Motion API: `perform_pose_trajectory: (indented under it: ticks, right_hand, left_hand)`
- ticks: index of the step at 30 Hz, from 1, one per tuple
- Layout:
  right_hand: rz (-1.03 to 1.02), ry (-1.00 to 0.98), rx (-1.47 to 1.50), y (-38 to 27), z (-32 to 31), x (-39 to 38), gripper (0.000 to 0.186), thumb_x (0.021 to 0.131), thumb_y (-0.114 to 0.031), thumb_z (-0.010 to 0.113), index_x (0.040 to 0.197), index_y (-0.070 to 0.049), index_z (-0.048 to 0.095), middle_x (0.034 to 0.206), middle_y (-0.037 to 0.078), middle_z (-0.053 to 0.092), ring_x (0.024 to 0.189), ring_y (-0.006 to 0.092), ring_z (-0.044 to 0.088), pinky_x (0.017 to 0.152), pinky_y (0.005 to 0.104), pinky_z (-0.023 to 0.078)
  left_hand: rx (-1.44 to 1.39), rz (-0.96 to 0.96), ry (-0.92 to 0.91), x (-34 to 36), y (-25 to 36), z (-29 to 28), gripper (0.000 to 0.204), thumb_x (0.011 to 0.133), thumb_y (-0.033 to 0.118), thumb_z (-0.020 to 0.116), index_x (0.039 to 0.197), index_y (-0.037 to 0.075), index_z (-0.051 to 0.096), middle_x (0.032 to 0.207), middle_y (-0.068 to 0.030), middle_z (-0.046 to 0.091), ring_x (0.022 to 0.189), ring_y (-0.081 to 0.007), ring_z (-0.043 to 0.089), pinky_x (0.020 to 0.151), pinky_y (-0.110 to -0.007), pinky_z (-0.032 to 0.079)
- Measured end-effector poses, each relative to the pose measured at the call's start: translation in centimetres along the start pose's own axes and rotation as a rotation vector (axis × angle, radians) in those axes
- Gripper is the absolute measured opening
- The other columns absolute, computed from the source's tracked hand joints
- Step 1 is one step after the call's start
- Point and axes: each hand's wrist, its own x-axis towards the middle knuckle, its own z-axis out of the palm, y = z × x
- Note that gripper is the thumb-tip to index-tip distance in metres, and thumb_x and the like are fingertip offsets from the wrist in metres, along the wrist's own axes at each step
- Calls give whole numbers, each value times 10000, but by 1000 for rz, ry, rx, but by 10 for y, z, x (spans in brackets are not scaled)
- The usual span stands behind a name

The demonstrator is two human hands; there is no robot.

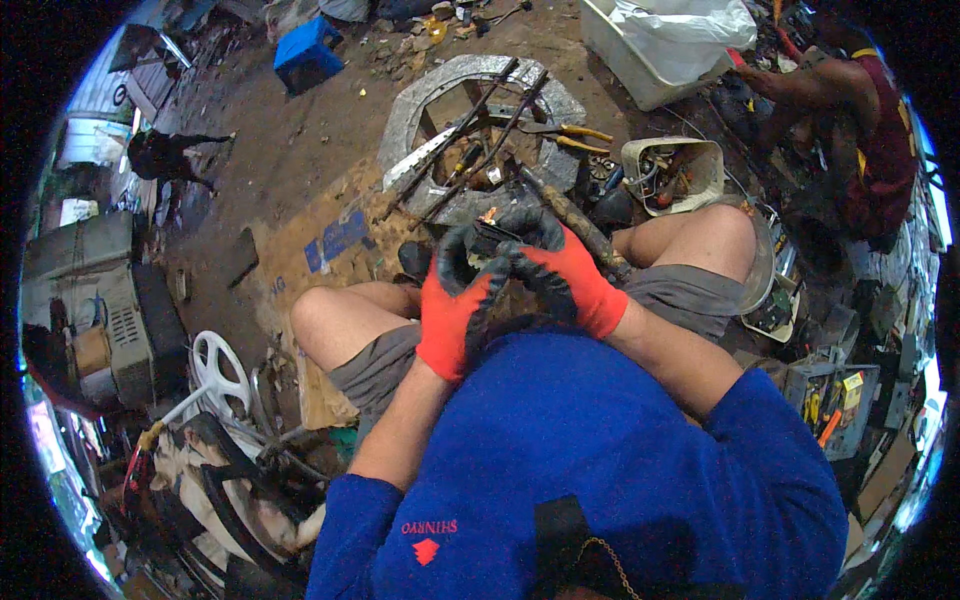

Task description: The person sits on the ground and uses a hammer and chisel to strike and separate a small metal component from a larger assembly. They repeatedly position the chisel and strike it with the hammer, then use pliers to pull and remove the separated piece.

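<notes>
My left hand (463,300) and my right hand (570,275) wear red gloves with black palms and fingers. Between them, in front of my body, they grip a small dark part (492,232) with a copper-coloured bit at its top; its kind is too small to tell. Just beyond stands an octagonal grey metal frame (400,128) with an open middle. Two rusty rods (460,133) lie slanting across it. Yellow-handled pliers (583,135) rest at its right edge. A thick worn bar (568,211) leans against the frame beside my right hand.
A cream container (630,160) holds wires and scrap. Another person (835,95) crouches at the far right, near a white bin (625,65). A blue crate (306,54), a dark dog (165,155), flattened cardboard (290,225), a white wheel (220,370) and a grey toolbox (850,430) surround me.
</notes>
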Motion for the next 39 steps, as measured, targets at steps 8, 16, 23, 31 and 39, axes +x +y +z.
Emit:
perform_pose_trajectory:
  ticks: [8, 16, 23, 31, 39]
  right_hand:
    - [40, 3, -457, -12, 3, -2, 501, 765, -117, 774, 1213, -29, 566, 1124, 55, 657, 1023, 153, 603, 919, 317, 477]
    - [123, 9, -414, -17, -4, -9, 418, 757, -146, 778, 1130, -31, 626, 1034, 47, 688, 937, 133, 615, 850, 311, 493]
    - [205, -19, -411, -32, 4, -8, 402, 766, -151, 767, 1126, -41, 624, 1025, 47, 686, 944, 142, 615, 864, 317, 485]
    - [83, 27, -393, -9, -7, -4, 367, 758, -149, 769, 1083, -42, 639, 984, 46, 693, 921, 150, 627, 855, 323, 494]
    - [38, 58, -432, -11, -8, -8, 254, 779, -119, 746, 997, -54, 635, 915, 8, 659, 834, 105, 590, 771, 284, 480]
  left_hand:
    - [-84, -181, -35, 2, 12, -3, 473, 944, 200, 615, 1344, 5, 456, 1223, -81, 579, 1087, -162, 554, 933, -305, 453]
    - [-19, -157, -82, 1, 20, -1, 409, 977, 270, 562, 1280, 3, 500, 1139, -60, 594, 1012, -131, 566, 870, -293, 485]
    - [15, -186, -102, 2, 32, 1, 379, 987, 269, 541, 1258, 5, 511, 1165, -68, 584, 1016, -135, 575, 855, -296, 496]
    - [-55, -169, 25, 5, 10, -1, 352, 937, 138, 577, 1255, -4, 520, 1157, -70, 603, 1036, -155, 577, 905, -288, 468]
    - [171, -70, 21, 6, 18, 1, 387, 910, 67, 611, 1279, -5, 517, 1154, -68, 607, 1022, -155, 580, 886, -295, 485]
